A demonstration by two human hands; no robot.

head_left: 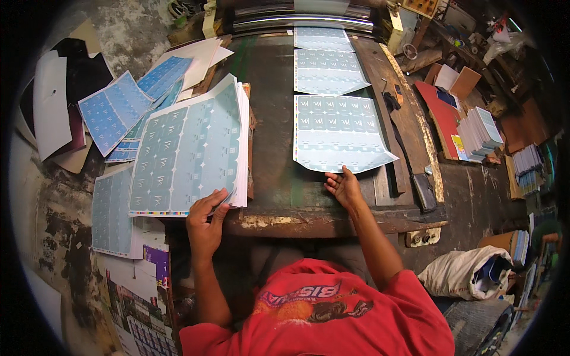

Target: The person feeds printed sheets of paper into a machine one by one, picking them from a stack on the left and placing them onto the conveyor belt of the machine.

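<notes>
On the worktop (pixel 270 148), along its left edge, a thick stack (pixel 184 142) is left, apparently unlaid. Toward the right edge, three printed sheets (pixel 329 71) are already laid in a row. The stack's near right corner is touched by the curled left hand (pixel 206 221); the nearest sheet (pixel 339 130) is met at its near edge by the half-open right hand (pixel 344 188); pinching cannot be told

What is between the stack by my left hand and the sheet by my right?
The head view shows a narrow brown edge right beside the stack, then dark, worn tabletop up to the sheet.
</notes>
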